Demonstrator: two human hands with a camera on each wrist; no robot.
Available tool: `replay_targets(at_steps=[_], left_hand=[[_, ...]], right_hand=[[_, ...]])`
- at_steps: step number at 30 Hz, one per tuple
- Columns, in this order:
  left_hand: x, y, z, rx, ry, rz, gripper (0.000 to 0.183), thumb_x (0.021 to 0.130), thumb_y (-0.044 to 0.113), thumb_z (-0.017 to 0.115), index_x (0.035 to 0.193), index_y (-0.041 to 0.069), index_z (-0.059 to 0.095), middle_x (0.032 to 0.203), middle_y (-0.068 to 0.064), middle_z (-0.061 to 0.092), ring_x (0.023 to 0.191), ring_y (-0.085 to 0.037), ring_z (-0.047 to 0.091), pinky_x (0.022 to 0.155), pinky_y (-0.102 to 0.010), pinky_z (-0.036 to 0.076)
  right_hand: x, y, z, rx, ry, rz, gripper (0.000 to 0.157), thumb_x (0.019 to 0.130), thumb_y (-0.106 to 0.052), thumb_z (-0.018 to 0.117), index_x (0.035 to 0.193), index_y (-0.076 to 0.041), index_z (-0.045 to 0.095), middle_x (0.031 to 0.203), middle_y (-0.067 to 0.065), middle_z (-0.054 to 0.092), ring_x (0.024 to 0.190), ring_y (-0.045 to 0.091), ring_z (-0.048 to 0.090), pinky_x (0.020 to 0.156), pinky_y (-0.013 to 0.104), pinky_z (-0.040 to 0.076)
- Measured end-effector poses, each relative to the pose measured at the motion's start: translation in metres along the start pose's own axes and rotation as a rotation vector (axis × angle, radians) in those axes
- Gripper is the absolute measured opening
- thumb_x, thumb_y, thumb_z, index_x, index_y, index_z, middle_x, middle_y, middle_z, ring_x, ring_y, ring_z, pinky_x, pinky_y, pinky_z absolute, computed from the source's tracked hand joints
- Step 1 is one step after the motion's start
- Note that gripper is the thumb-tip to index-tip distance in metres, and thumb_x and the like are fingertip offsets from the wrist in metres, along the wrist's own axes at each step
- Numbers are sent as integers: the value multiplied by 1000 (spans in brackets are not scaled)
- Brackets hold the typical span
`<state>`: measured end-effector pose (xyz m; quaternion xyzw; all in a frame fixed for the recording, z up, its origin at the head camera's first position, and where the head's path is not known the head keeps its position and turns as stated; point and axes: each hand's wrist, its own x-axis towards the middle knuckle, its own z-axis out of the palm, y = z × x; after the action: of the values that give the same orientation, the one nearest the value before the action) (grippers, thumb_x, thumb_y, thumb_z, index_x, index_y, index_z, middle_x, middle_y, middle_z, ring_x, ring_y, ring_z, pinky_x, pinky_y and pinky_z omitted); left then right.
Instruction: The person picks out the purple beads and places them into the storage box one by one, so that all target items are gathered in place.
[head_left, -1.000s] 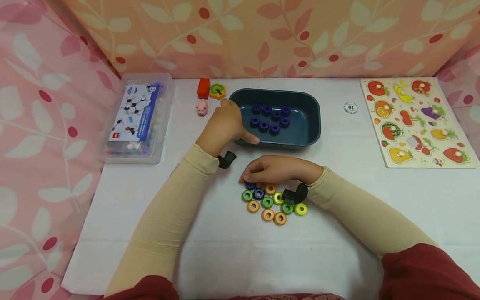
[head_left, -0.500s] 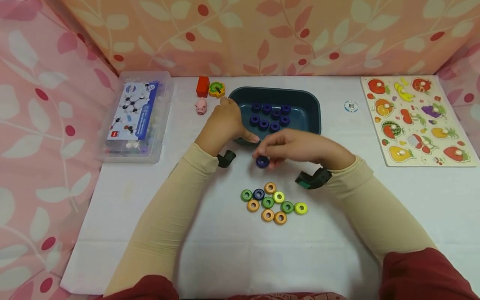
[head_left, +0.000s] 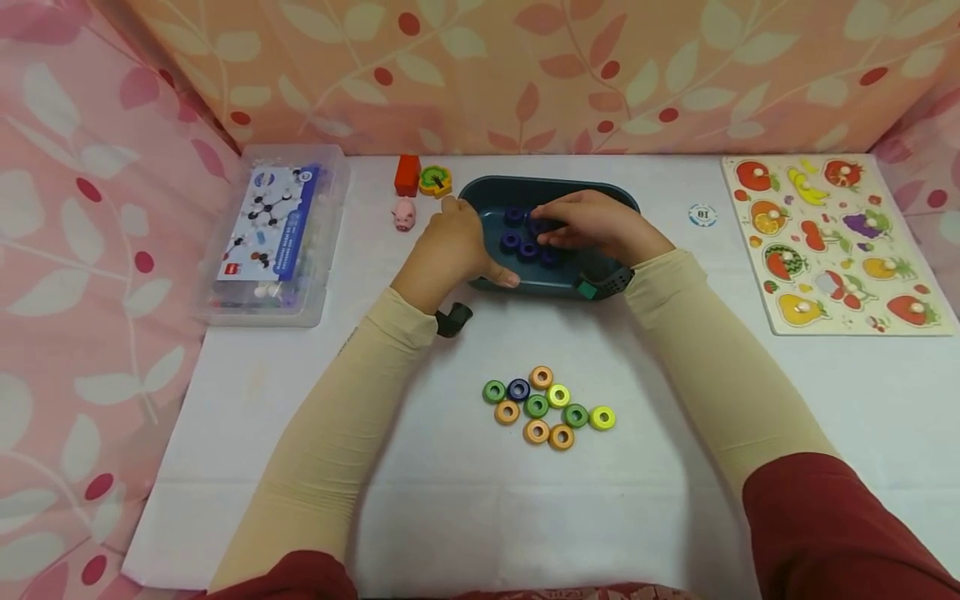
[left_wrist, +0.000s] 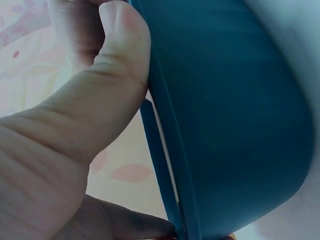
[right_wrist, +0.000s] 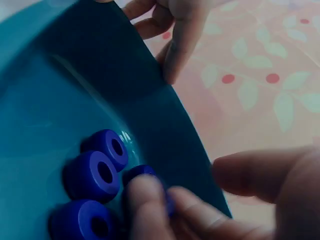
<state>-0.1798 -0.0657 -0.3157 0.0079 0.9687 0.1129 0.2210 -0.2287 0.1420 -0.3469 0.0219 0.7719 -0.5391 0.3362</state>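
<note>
My left hand (head_left: 450,242) holds the left end of a dark teal tray (head_left: 525,291); in the left wrist view its thumb (left_wrist: 125,55) presses on the rim. Inside the tray my right hand (head_left: 600,225) pinches a dark blue bead (right_wrist: 142,172) with its fingertips, low over the floor. Several other dark blue beads (head_left: 511,242) lie beside it, some partly hidden by the fingers. On the white table, nearer my body, is a loose group: one dark blue bead (head_left: 518,389), with green (head_left: 536,406), orange (head_left: 507,412) and yellow beads (head_left: 602,417).
Left of the tray stand a red block (head_left: 407,175), a tree piece (head_left: 435,180) and a pink pig (head_left: 403,214). A clear plastic case (head_left: 315,292) is at far left. A poker chip (head_left: 702,215) and a fruit puzzle board (head_left: 836,250) lie to the right.
My right hand has picked a dark blue bead from the group and carried it up into the tray. My left hand stays at the tray's left end.
</note>
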Motion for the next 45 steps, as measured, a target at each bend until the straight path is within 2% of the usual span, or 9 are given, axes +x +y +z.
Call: replay_targets(at_steps=[7, 11, 14, 19, 25, 27, 33, 40, 45], left_hand=[[-1, 0, 0, -12, 12, 9, 142, 56, 69, 86, 155, -8, 19, 153, -23, 27, 126, -34, 48, 106, -43, 49], [-2, 1, 0, -18, 9, 9, 142, 56, 68, 87, 155, -8, 19, 153, -23, 28, 125, -34, 49, 107, -44, 49], [-2, 0, 0, -22, 12, 8, 142, 56, 68, 87, 155, -8, 19, 153, -23, 28, 125, -34, 49, 106, -44, 49], [-2, -2, 0, -13, 16, 6, 142, 57, 68, 87, 155, -8, 18, 156, -23, 24, 128, -35, 47, 107, -43, 48], [-3, -2, -1, -26, 6, 5, 141, 58, 66, 88, 156, -7, 17, 157, -24, 23, 122, -34, 52, 107, -43, 48], [-3, -1, -1, -26, 7, 3, 142, 57, 67, 88, 156, -7, 17, 156, -24, 25, 121, -34, 53, 107, -43, 48], [-2, 1, -1, -11, 10, 0, 143, 56, 68, 87, 156, -7, 17, 155, -23, 27, 120, -34, 53, 106, -42, 49], [-1, 1, 0, -8, 7, -3, 144, 56, 69, 87, 156, -6, 16, 155, -23, 26, 122, -34, 53, 106, -42, 49], [-1, 0, 0, -7, 14, -1, 143, 56, 69, 87, 156, -6, 18, 152, -23, 29, 120, -34, 53, 105, -43, 50]], right_hand=[[1, 5, -5, 82, 1, 8, 50, 105, -32, 52, 147, -5, 49, 146, 9, 47, 94, 5, 68, 84, 16, 55], [-16, 7, -8, 40, 9, -24, 52, 105, -37, 50, 148, -8, 49, 151, 9, 45, 95, 6, 67, 85, 16, 54], [-38, 7, -4, -3, -24, -64, 50, 107, -39, 46, 147, -9, 50, 151, 7, 47, 95, 7, 68, 86, 19, 53], [-71, 14, 21, -34, -159, -124, 44, 107, -33, 46, 139, -5, 57, 146, 8, 54, 98, 17, 69, 90, 29, 55], [-90, 42, 67, -187, -419, -62, 36, 104, -26, 55, 129, -2, 65, 123, 12, 69, 90, 15, 69, 85, 29, 56], [-93, 50, 78, -217, -466, -44, 34, 103, -24, 56, 128, -3, 66, 117, 11, 70, 89, 14, 70, 83, 28, 57], [-95, 60, 94, -261, -431, -52, 32, 101, -29, 59, 125, -9, 68, 110, 6, 73, 87, 17, 73, 80, 29, 58], [-94, 55, 96, -287, -454, -41, 34, 101, -31, 59, 127, -11, 68, 108, 6, 74, 90, 18, 73, 82, 29, 58], [-92, 50, 94, -340, -416, -66, 35, 101, -32, 59, 128, -10, 67, 101, 6, 75, 87, 17, 71, 83, 29, 56]])
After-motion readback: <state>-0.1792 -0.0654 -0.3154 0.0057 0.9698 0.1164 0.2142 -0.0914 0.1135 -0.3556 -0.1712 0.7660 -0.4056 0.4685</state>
